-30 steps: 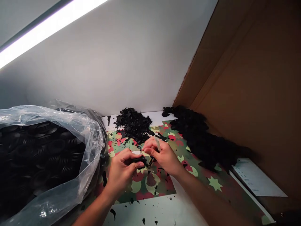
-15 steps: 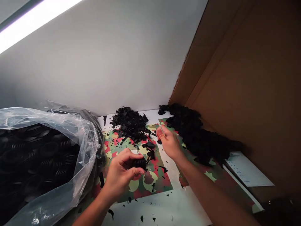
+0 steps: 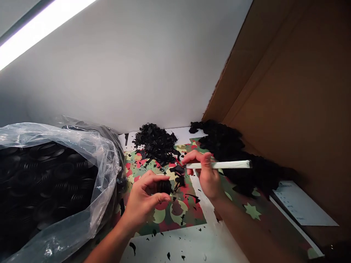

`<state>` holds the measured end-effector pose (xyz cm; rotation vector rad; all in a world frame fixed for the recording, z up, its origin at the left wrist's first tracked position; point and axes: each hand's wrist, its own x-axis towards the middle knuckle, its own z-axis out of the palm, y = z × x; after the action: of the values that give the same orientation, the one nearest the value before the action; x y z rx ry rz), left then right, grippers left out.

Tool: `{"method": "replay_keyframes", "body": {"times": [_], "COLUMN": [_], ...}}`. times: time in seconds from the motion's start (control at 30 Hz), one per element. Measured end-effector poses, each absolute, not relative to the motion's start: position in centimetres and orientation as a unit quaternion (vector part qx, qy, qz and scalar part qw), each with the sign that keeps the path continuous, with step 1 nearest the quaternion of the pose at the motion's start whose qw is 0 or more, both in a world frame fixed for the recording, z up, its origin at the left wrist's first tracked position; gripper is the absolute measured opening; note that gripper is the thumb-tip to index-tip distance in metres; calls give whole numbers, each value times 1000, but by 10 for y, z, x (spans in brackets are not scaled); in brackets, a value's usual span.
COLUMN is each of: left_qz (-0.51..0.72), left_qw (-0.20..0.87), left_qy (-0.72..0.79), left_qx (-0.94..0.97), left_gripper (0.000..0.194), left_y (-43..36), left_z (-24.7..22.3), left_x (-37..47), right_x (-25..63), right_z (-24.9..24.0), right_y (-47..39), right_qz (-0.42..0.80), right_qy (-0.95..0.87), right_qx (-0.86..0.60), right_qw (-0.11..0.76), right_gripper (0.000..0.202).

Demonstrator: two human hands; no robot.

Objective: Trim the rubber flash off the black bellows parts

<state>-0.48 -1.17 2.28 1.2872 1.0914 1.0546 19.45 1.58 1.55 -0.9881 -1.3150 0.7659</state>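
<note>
My left hand (image 3: pixel 145 199) grips a small black ribbed part (image 3: pixel 164 186) between thumb and fingers, above a patterned red, green and yellow sheet (image 3: pixel 189 215). To its right, my right hand (image 3: pixel 204 171) is closed round a white stick-like tool (image 3: pixel 233 164), whose thick end points right. The tool's other end, toward the left, is too small to make out clearly. Black scraps lie on the sheet between my hands, and a heap of black shavings (image 3: pixel 156 144) rises just beyond them.
An open clear plastic bag (image 3: pixel 106 182) full of black ribbed parts (image 3: pixel 46 179) stands at the left. A dark pile (image 3: pixel 225 142) runs along the cardboard wall (image 3: pixel 287 91) at the right, near a white card (image 3: pixel 304 204). A pale wall (image 3: pixel 123 65) closes the back.
My right hand has turned, so the white tool now lies sideways with its length showing. My left hand still holds the black part. The whole view has shifted slightly.
</note>
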Motion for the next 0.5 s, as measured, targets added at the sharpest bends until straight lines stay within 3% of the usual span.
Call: {"method": "replay_keyframes", "body": {"times": [0.17,0.33,0.5], "left_qz": [454,477,513], "left_qw": [570,570,545], "left_qy": [457,454,463], "left_qx": [510,492,474], "left_gripper": [40,36,23], "left_y": [-11,-12,-13], "left_z": [23,23,24], "left_x": [-4,-7,-10], "right_x": [188,176,175], "right_z": [21,21,19], "right_y": [4,-7,-11], "right_qz": [350,333,279], "right_qy": [-600,-634,-705], "right_qx": [-414,-348,-309], "right_qw": [589,606,574], "right_gripper": [19,2,11]}}
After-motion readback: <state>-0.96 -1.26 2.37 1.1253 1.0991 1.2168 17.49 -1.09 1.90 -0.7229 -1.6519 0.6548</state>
